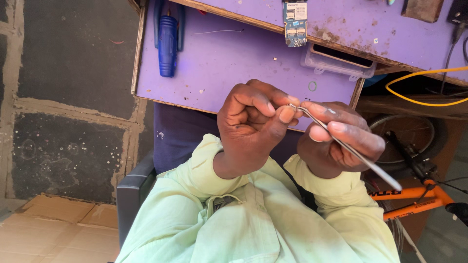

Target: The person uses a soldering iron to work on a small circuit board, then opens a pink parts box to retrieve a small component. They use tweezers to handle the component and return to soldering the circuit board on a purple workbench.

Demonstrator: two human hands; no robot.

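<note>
We see the right hand (341, 139) pinching metal tweezers (351, 148) tip-first toward the curled left hand (253, 122) (fingertips pressed together, contents hidden), raised close for sight.

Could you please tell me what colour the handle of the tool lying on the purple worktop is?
The tool handle is blue, seen in the head view.

Item count, head view:

- Hands: 2, the left hand (251, 126) and the right hand (336, 139), both at centre.
- Metal tweezers (351, 148): 1, at 3 o'clock from centre.
- Blue-handled tool (167, 46): 1, on the purple worktop (234, 63) at 11 o'clock.
- Circuit board (295, 22): 1, at 12 o'clock.
- Clear plastic tray (336, 61): 1, at 1 o'clock.
- Yellow cable (424, 87): 1, at 2 o'clock.
- Small ring (312, 86): 1, on the worktop.
- Orange bicycle frame (414, 199): 1, at 4 o'clock.
</note>
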